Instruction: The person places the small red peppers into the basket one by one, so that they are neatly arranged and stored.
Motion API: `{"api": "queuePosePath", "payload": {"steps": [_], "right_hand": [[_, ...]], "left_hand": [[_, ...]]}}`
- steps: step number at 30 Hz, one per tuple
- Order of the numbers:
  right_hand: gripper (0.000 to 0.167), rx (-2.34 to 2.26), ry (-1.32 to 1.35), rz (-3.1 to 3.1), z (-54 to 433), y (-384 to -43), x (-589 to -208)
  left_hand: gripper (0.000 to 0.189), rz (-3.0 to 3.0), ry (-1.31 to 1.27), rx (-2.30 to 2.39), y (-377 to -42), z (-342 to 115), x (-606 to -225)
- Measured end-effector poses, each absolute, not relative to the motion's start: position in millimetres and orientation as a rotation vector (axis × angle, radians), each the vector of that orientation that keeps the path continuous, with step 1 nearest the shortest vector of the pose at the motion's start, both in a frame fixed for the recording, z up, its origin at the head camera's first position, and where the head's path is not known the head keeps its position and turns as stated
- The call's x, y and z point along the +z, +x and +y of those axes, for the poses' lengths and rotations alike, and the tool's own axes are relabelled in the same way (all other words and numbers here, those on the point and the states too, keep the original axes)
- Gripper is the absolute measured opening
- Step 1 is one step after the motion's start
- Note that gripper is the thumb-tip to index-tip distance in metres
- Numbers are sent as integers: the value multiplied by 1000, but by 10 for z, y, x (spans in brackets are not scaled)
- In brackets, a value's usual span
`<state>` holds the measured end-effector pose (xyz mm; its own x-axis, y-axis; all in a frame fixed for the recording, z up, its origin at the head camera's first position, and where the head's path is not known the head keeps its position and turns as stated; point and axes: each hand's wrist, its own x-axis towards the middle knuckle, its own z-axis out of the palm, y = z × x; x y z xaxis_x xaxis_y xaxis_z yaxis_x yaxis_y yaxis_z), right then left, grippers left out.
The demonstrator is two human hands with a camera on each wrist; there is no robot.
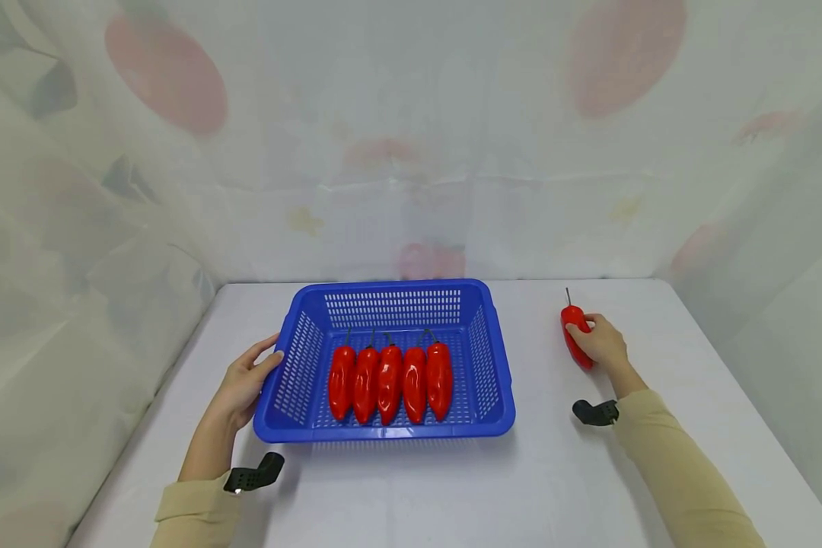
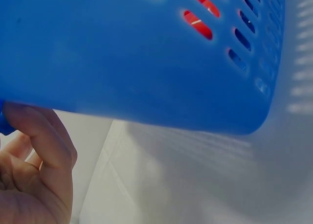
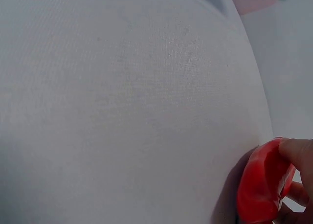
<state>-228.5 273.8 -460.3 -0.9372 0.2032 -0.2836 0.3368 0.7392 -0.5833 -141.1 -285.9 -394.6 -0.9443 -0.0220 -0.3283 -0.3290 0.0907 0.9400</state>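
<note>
My left hand [image 1: 242, 383] grips the left rim of a blue plastic basket [image 1: 383, 435], thumb on top and fingers curled beneath the rim. Inside the basket several red chili peppers [image 1: 390, 380] lie side by side in a row, green stems toward the back. Off to the right, my right hand [image 1: 604, 344] pinches a single red chili pepper [image 1: 570, 316] between thumb and fingers, its stem pointing away from me. In the right wrist view this glossy pepper [image 3: 259, 194] is close over the white surface. Red shows through the slots of the basket wall [image 2: 122, 53] in the left wrist view.
A white-covered table [image 1: 425, 495] carries everything. Pale printed sheeting [image 1: 411, 152] hangs behind it and along both sides. Black wrist cameras [image 1: 253, 473] sit on both forearms, and a stretch of table separates the basket from the right hand.
</note>
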Motion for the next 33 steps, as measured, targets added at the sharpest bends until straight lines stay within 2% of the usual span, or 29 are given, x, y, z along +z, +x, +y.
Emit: {"api": "queuePosePath", "payload": {"steps": [19, 33], "right_hand": [[68, -1074, 386, 2719, 2674, -2232, -4459], [70, -1231, 175, 2704, 2613, -2178, -4294]], "left_hand": [[61, 2129, -346, 1955, -1415, -2864, -3958], [61, 2132, -356, 1948, -1409, -2856, -3943]]}}
